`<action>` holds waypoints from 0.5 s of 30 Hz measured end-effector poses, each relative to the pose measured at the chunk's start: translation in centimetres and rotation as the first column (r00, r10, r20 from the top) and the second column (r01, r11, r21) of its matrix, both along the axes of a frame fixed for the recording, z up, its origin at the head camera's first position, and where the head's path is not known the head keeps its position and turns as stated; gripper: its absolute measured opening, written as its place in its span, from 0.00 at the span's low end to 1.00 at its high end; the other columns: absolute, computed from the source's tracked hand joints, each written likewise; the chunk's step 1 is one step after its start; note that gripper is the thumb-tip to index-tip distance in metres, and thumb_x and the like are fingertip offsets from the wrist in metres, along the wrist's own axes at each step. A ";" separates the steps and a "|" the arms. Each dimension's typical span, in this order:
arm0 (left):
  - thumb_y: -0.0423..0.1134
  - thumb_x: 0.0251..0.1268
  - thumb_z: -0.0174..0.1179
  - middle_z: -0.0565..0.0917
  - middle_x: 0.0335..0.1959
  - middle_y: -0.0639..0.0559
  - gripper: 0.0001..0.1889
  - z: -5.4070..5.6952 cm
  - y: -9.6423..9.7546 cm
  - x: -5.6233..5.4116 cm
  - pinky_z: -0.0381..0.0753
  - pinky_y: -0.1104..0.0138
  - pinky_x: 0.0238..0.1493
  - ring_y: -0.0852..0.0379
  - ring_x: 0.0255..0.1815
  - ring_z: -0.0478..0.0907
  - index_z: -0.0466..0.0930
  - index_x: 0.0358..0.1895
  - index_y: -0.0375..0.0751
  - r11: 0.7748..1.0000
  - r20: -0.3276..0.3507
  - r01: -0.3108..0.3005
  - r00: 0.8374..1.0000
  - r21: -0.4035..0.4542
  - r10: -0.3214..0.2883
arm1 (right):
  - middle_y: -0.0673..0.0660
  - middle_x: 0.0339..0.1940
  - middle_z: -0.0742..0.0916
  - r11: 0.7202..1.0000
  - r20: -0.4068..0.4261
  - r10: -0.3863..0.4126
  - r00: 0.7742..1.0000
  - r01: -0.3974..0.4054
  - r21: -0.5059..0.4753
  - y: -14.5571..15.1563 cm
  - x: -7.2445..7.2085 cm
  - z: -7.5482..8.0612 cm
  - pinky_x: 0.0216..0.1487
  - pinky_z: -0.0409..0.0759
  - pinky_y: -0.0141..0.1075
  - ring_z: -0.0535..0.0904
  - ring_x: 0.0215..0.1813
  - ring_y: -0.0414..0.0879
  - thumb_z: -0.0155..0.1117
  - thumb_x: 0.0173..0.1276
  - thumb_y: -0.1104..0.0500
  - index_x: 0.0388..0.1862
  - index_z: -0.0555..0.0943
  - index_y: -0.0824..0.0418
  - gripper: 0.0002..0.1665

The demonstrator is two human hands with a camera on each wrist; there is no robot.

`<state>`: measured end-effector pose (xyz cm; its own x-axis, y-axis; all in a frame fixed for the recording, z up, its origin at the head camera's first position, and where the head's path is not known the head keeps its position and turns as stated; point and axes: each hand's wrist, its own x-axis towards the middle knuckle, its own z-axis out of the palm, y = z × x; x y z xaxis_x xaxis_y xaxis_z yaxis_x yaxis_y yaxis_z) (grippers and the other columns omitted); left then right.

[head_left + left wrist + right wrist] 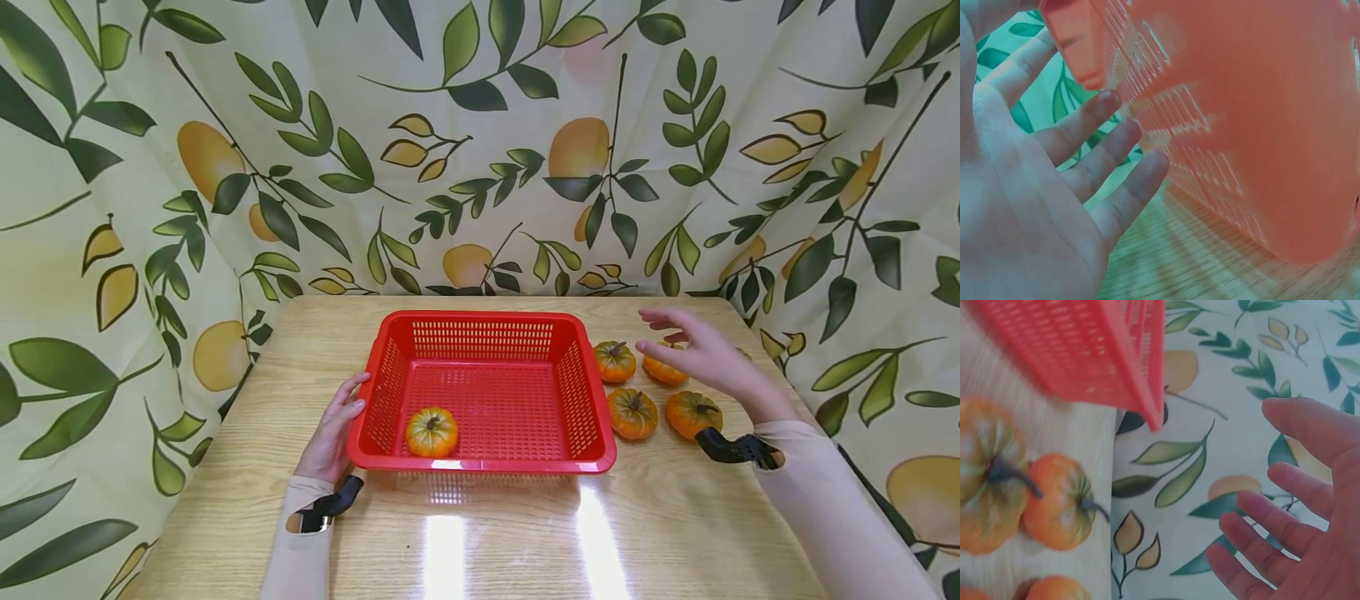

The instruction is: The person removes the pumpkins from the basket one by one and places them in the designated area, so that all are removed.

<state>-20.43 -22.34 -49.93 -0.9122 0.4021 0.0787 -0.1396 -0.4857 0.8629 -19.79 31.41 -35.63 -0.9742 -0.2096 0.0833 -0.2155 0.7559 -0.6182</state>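
A red plastic basket (480, 465) with slotted walls stands on the table, and one small orange pumpkin (431, 432) sits in its front left part. My left hand (332, 433) holds the basket's left rim with thumb and forefinger; in the left wrist view the other fingers (1138, 184) extend along the outer wall. To the right of the basket, my right hand (693, 346) is raised over the pumpkins with its fingers spread and nothing in it. Beneath and around it lie several pumpkins, among them a front one (632, 414) and a back one (615, 362).
Light wood tabletop (510, 542) runs under everything, with bright reflections at the front. A leaf-and-fruit patterned cloth (480, 167) hangs behind the table and along both sides. Another pumpkin (693, 415) lies near the right forearm.
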 end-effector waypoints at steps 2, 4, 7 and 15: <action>0.34 0.80 0.42 0.76 0.61 0.54 0.21 0.0 0.0 0.0 0.86 0.62 0.55 0.57 0.55 0.83 0.65 0.70 0.56 1.000 0.000 -0.001 1.000 0.004 0.001 | 0.67 0.71 0.76 1.000 -0.007 0.012 1.000 -0.012 -0.010 -0.5 -0.3 0.2 0.64 0.72 0.59 0.72 0.68 0.63 0.66 0.73 0.50 0.72 0.69 0.65 0.36; 0.34 0.81 0.42 0.77 0.61 0.54 0.21 0.0 0.0 0.0 0.86 0.62 0.54 0.57 0.55 0.83 0.65 0.70 0.56 1.000 -0.002 -0.001 1.000 0.003 0.001 | 0.66 0.71 0.76 1.000 -0.008 0.025 1.000 -0.025 -0.019 -0.9 -0.7 0.2 0.65 0.72 0.60 0.72 0.68 0.63 0.66 0.72 0.50 0.73 0.68 0.63 0.36; 0.34 0.81 0.42 0.77 0.60 0.54 0.21 0.0 0.0 0.0 0.86 0.62 0.54 0.57 0.55 0.83 0.65 0.69 0.57 1.000 -0.007 0.004 1.000 0.004 -0.004 | 0.65 0.71 0.76 0.998 -0.014 0.045 0.999 -0.046 -0.033 -1.6 -1.2 0.2 0.65 0.72 0.59 0.72 0.68 0.62 0.67 0.72 0.52 0.73 0.68 0.62 0.36; 0.33 0.81 0.41 0.77 0.60 0.55 0.21 -0.1 0.1 0.0 0.86 0.63 0.54 0.57 0.54 0.83 0.66 0.69 0.58 1.000 -0.025 0.016 1.000 0.021 -0.015 | 0.63 0.71 0.76 0.994 -0.016 0.078 0.997 -0.079 -0.077 -3.5 -2.4 0.3 0.67 0.71 0.60 0.72 0.68 0.61 0.68 0.71 0.51 0.73 0.68 0.60 0.36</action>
